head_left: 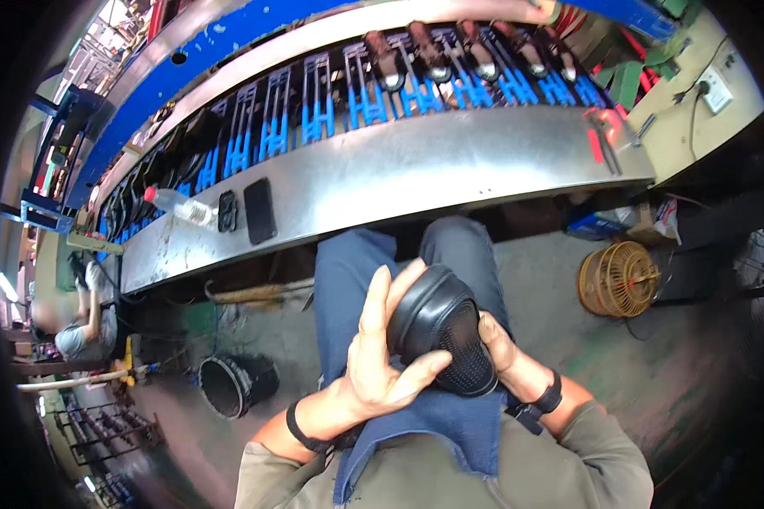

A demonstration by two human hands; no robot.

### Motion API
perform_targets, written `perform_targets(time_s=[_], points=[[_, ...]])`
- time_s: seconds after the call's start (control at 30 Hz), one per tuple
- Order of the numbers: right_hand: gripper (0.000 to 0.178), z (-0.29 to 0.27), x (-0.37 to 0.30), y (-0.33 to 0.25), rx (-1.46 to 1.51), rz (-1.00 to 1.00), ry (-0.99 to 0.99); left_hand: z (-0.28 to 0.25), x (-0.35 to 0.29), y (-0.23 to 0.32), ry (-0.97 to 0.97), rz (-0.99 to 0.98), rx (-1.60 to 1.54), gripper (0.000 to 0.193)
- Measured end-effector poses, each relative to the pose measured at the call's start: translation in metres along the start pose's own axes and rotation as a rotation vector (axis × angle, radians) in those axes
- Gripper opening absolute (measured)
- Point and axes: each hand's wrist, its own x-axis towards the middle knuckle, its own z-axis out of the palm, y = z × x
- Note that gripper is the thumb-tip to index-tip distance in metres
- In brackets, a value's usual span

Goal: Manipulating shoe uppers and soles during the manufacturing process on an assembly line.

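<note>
Over my lap I hold a black shoe (437, 327), smooth and rounded at its far end, with a panel of small holes facing me. My left hand (380, 356) cups its left side, the fingers stretched up along the edge and the thumb lying on the perforated panel. On the other side my right hand (502, 348) grips the shoe's edge; part of its fingers is hidden behind it. A blue cloth apron (424, 428) covers my front beneath the shoe.
Ahead runs a metal counter (356, 165) with a phone (260, 210), a plastic bottle (178, 205) and red-handled pliers (604, 140). Behind it, several shoes (433, 55) sit on a blue rack. A black bucket (238, 383) and a round fan (620, 278) stand on the floor. Another person (85, 331) works far left.
</note>
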Motion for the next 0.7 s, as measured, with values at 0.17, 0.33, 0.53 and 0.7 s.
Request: perform_targets(time_s=[0.17, 0.33, 0.53, 0.7], points=[[0.081, 0.029, 0.007, -0.019, 0.460, -0.011, 0.282, 0.002, 0.016, 0.008, -0.066, -0.071, 0.204, 0.089], [0.085, 0.022, 0.002, -0.013, 0.716, 0.026, -0.016, -0.023, 0.039, 0.014, -0.286, -0.151, 0.317, 0.069], [0.086, 0.027, 0.010, -0.017, 0.680, 0.059, 0.013, -0.025, 0.032, 0.027, -0.321, -0.151, 0.336, 0.066], [0.076, 0.043, 0.033, -0.035, 0.343, -0.048, 0.020, -0.015, 0.021, 0.027, -0.044, -0.241, 0.106, 0.098]])
